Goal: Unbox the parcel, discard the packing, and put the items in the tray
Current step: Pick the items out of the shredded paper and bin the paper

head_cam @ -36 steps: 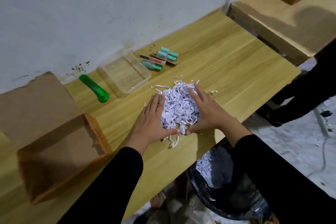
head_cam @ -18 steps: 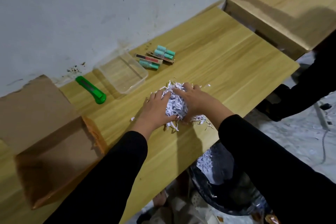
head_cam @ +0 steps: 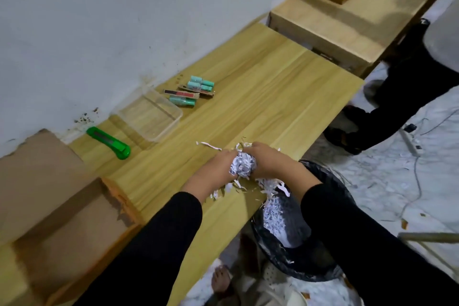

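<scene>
Clutching shredded paper [head_cam: 243, 167] between both hands, left hand [head_cam: 215, 172] and right hand [head_cam: 269, 165] compress it above the bin [head_cam: 330, 259] at counter [head_cam: 260, 97] edge.

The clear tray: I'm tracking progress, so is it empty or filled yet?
Empty. The wood grain shows straight through the clear tray, and the green tubes lie on the table beside it.
</scene>
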`<state>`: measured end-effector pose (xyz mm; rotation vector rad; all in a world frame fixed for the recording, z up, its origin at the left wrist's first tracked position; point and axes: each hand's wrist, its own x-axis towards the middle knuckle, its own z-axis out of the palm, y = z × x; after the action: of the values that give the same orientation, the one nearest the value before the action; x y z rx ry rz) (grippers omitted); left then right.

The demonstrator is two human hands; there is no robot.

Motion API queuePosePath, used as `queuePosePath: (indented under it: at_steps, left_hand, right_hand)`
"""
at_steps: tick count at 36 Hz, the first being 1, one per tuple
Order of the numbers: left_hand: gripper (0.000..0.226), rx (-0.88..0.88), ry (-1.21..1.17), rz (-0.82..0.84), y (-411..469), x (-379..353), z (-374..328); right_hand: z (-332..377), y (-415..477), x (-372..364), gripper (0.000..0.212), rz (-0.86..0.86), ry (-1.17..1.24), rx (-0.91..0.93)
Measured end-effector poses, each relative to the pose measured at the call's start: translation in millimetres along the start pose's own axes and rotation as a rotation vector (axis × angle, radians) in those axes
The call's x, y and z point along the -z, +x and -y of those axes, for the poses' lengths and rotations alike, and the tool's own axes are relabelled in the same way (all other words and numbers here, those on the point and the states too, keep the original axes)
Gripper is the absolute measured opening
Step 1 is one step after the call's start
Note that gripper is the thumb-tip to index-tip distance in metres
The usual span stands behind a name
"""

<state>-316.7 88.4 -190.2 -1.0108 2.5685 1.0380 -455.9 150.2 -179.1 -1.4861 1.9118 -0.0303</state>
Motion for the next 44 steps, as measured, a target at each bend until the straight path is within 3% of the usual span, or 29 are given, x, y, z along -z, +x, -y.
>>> queuePosePath:
  at_steps: [16, 22, 26, 31, 37, 44]
  left_hand:
    - [0.054, -0.301, 0.082, 0.253, 63, -112, -161]
    - [0.064, -0.281, 0.187, 0.321, 79, -164, -179]
    - [0.07, -0.241, 0.256, 0.322, 84, -170, -167]
    - [0.081, -0.212, 0.326, 0.39, 96, -172, -156]
    - [0.075, -0.254, 0.404, 0.447, 96, -166, -153]
    - [0.062, -0.315, 0.369, 0.36, 93, -137, -170]
  right_hand:
    - [-152, -150, -2, 0.041, -0.19, 0.202, -0.379]
    - [-195, -166, -40, 0.081, -0.163, 0.338, -0.547]
    - [-200, -158, -57, 0.1, -0.122, 0.365, -0.552]
    - [-211, -146, -68, 0.107, -0.094, 0.441, -0.542]
    - [-212, -140, -65, 0.101, -0.075, 0.355, -0.506]
    - [-198, -141, -29, 0.097, -0.12, 0.276, -0.491]
